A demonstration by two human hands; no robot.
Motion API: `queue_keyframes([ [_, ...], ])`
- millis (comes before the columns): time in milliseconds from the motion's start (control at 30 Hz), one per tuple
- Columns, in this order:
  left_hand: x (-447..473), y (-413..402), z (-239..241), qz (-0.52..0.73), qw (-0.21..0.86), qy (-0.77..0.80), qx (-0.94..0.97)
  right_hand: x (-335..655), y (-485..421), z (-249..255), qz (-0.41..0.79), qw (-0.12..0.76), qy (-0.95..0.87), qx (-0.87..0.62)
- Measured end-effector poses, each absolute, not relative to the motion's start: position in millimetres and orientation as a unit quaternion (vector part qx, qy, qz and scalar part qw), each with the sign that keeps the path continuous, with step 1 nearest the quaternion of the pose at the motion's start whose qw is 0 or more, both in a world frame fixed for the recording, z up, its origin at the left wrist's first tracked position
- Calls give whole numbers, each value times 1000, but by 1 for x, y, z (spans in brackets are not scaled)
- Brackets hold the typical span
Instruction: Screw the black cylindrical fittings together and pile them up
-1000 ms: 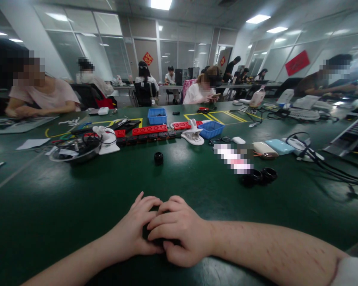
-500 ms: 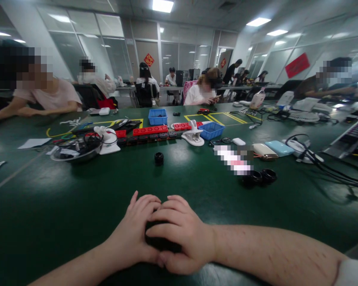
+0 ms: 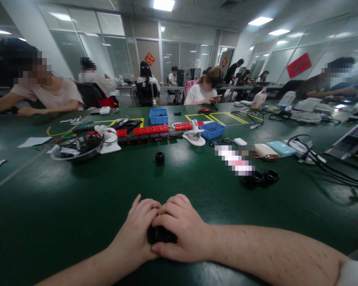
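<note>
The small black part point(image 3: 161, 235) sits at the lower centre of the frame, on the green surface point(image 3: 62, 206), enclosed between both hands. The left hand point(image 3: 137, 228) closes on it from the left side, fingers pressed together and curled over the top. The right hand point(image 3: 183, 230) covers it from the right, fingers folded across it and thumb tucked under its near edge. Only a dark sliver of the part shows, so its exact shape cannot be told. It appears rigid, light and smooth-sided, like the black ring point(image 3: 159, 157) standing alone at mid-frame and the paired black rings point(image 3: 261, 177) to the right. Hold it by the outer rim with opposing fingertips, since a smooth wall may slip under a loose grip. Compared with half a second earlier, both hands remain at the same spot, the grip is tighter, and less of the part is exposed between them.
</note>
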State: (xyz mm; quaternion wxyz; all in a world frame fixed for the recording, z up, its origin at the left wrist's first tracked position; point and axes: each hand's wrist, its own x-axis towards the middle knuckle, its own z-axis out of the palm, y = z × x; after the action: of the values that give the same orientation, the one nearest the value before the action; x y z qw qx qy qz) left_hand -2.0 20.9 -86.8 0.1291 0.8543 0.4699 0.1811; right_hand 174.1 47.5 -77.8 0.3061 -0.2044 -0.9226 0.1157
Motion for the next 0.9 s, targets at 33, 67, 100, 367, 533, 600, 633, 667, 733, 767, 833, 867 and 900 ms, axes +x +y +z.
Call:
queue_keyframes([
  [33, -3, 22, -86, 178, 137, 460, 859, 174, 48, -77, 115, 300, -926, -198],
  [67, -4, 24, -85, 174, 146, 451, 863, 175, 49, -77, 116, 296, -929, -188],
  [100, -4, 25, -84, 170, 155, 442, 867, 175, 50, -76, 119, 293, -933, -174],
  [367, -11, 37, -78, 148, 229, 375, 886, 175, 52, -74, 177, 321, -927, -82],
  [533, -19, 41, -82, 127, 224, 382, 887, 176, 52, -75, 182, 315, -929, -65],
  [600, -20, 39, -85, 127, 203, 389, 890, 176, 52, -75, 181, 316, -929, -67],
  [633, -20, 37, -87, 129, 186, 397, 889, 176, 52, -74, 181, 324, -926, -70],
  [667, -19, 34, -90, 134, 165, 407, 888, 176, 52, -74, 181, 336, -921, -75],
  [733, -16, 28, -94, 149, 125, 426, 884, 177, 51, -73, 182, 357, -911, -94],
  [767, -14, 25, -96, 158, 110, 434, 880, 177, 50, -73, 181, 361, -908, -109],
  [833, -9, 19, -98, 174, 89, 451, 871, 178, 49, -73, 180, 356, -906, -140],
  [867, -6, 16, -98, 178, 81, 461, 866, 178, 49, -74, 177, 353, -906, -153],
  [900, -4, 15, -97, 178, 76, 469, 862, 178, 48, -75, 174, 351, -906, -162],
])
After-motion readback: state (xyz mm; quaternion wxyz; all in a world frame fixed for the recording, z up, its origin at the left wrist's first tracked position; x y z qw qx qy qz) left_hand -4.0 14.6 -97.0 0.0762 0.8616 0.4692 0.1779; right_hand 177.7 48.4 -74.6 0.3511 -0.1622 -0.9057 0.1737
